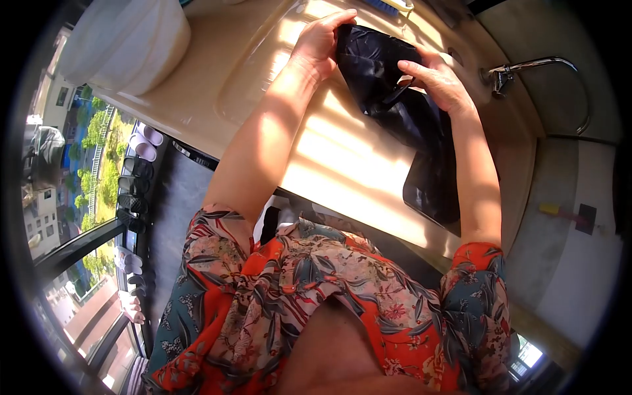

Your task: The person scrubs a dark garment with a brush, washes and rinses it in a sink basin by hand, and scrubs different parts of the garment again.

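Note:
A limp, dark, glossy piece of black fabric (421, 122) hangs between my hands over the beige sink. Its kind I cannot make out; it could be a garment or a bag. My left hand (321, 45) grips its upper left edge, fingers curled around the far side. On the upper right my right hand (438, 78) holds it, thumb lying across the front and a dark fold under the palm. The lower end trails down along my right forearm and rests on the sunlit basin surface.
The beige sink (257, 72) has a chrome faucet (503, 79) at the right. A large whitish bucket (131, 46) stands on the left. A blue-bristled brush (385, 6) lies at the back rim. Several slippers (133, 184) line the window on the left.

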A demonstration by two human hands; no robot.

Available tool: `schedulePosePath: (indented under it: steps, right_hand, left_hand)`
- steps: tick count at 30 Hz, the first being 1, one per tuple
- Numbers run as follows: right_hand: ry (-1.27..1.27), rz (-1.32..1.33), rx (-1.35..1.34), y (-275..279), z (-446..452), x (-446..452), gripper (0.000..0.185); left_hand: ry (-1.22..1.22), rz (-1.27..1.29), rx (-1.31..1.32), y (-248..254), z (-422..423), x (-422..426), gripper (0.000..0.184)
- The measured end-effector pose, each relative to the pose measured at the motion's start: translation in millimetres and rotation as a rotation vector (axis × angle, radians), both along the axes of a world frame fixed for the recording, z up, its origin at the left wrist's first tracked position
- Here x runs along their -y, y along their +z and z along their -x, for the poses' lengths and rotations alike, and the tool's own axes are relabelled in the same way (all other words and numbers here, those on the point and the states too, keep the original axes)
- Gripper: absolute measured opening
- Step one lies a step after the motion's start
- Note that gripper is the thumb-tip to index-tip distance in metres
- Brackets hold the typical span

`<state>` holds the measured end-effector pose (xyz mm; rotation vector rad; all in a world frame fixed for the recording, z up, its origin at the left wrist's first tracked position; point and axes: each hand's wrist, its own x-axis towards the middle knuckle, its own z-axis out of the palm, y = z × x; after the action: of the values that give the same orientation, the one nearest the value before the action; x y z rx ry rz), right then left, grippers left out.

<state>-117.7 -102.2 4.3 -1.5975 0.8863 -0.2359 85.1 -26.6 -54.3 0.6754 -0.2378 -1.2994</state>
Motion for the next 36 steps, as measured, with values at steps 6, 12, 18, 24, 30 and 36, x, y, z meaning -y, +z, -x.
schedulePosePath:
  steps: [6,12,18,24,30,36]
  right_hand:
    - [0.021,0.091,-0.093,-2,26,-42,0.082]
    - [0.195,0.849,-0.472,-28,62,-75,0.07]
    - [0.072,0.93,-0.228,-51,100,-75,0.04]
    - [-0.211,0.173,0.023,-36,129,-63,0.019]
    - [-0.174,-0.168,0.153,-2,150,-24,0.035]
    - [-0.183,0.042,0.039,14,28,20,0.038]
  left_hand:
    - [-0.026,-0.057,0.482,10,-7,-10,0.031]
    - [-0.408,-0.17,0.879,15,-23,-18,0.038]
    - [-0.171,0.296,0.405,22,-47,-25,0.019]
    - [-0.138,0.176,0.312,14,-16,-18,0.02]
    - [-0.239,0.167,0.544,11,14,-14,0.027]
    - [-0.299,0.218,0.69,18,18,-22,0.025]
